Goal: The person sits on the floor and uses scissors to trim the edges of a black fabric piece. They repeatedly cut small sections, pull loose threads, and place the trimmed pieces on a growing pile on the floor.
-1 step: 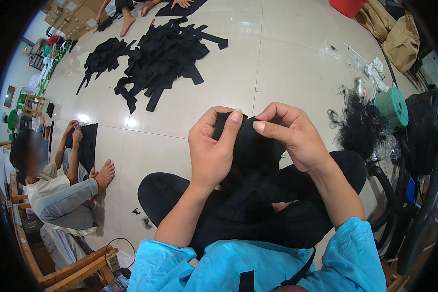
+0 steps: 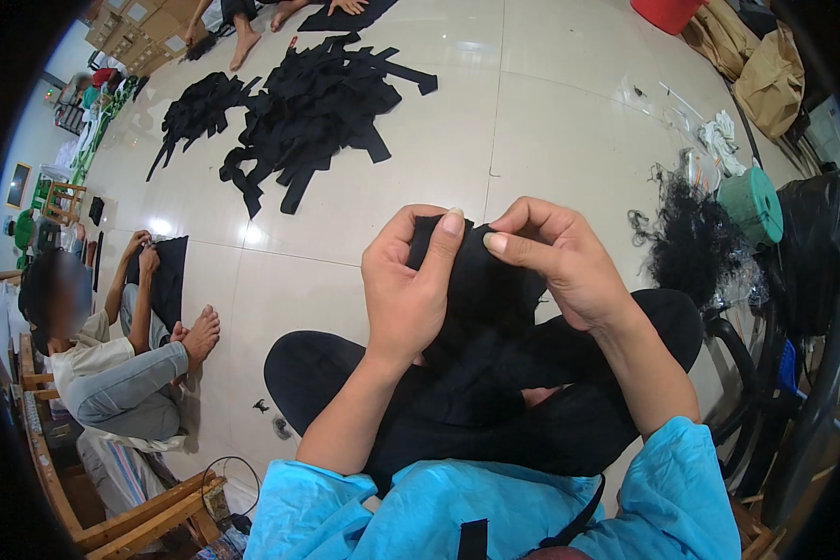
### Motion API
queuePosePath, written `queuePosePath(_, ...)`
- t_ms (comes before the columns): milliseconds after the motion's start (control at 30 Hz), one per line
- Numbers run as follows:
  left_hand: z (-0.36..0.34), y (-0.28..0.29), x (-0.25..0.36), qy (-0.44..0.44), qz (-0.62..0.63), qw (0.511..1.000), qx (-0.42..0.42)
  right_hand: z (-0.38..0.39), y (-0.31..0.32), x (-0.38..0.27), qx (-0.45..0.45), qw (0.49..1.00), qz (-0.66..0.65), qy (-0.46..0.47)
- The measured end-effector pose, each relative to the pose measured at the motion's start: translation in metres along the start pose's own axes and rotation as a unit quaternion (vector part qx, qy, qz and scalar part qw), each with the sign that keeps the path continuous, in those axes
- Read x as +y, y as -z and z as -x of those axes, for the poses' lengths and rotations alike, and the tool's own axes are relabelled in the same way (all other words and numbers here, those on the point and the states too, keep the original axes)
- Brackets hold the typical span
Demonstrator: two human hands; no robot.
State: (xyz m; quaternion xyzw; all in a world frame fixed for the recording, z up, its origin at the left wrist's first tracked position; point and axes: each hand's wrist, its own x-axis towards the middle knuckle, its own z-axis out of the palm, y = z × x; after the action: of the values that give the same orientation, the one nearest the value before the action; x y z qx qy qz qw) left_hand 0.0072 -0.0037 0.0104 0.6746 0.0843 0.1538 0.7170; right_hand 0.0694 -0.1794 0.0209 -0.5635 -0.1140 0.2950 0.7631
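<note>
A piece of black cloth (image 2: 485,289) hangs from my two hands above my crossed legs. My left hand (image 2: 406,280) grips its upper left edge, thumb pressed over the fabric against the bent fingers. On the other side, my right hand (image 2: 565,261) pinches the upper edge between thumb and forefinger, close to my left thumb. A short gap separates the two thumbs. The lower end of the cloth blends into my black trousers (image 2: 317,373), so its extent is hard to make out.
A big pile of black fabric strips (image 2: 313,112) lies ahead on the tiled floor, a smaller pile (image 2: 201,107) beside it. A co-worker (image 2: 121,355) sits at left, another person's hand (image 2: 350,7) is at the top. Black thread scraps (image 2: 691,233) and a green spool (image 2: 751,207) lie right.
</note>
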Motion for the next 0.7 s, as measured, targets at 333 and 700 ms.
queuePosePath(333,-0.0038,0.0005,-0.0007,-0.012,-0.008,0.999,-0.038,-0.0026,-0.0025,-0.0011,0.008,0.998,0.066,0.017)
queuePosePath(700,-0.0045,0.0017,-0.0019,-0.034,-0.032,0.996,-0.078,-0.0024,0.003,0.0022,0.0,0.993,0.114,0.019)
